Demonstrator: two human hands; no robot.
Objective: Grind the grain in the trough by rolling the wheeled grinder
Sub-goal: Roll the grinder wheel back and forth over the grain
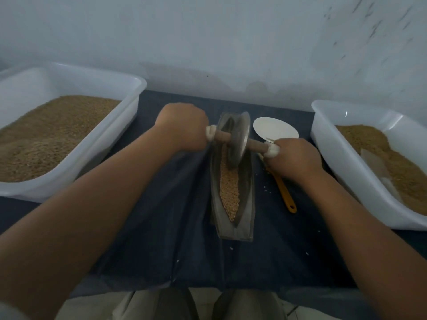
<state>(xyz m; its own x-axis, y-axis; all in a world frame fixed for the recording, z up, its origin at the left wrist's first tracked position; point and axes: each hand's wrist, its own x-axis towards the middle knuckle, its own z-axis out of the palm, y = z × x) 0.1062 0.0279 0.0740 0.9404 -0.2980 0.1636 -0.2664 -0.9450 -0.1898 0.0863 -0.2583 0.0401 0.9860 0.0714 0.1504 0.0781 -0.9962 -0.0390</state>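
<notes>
Left of the trough (233, 232), the left hand (182, 128) grips one end of the wheeled grinder (238, 142); right of the trough, the right hand (297, 158) grips the other. The rolling looks under way, with the wheel at the trough's far end. Next it likely needs a steady pull back over the grain (228, 188), lying nearer than the fingers.

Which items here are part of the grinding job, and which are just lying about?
In use: left hand, right hand, wheeled grinder, trough, grain.
Lying about: left tub, right tub, white dish, orange-handled tool, dark cloth.
</notes>
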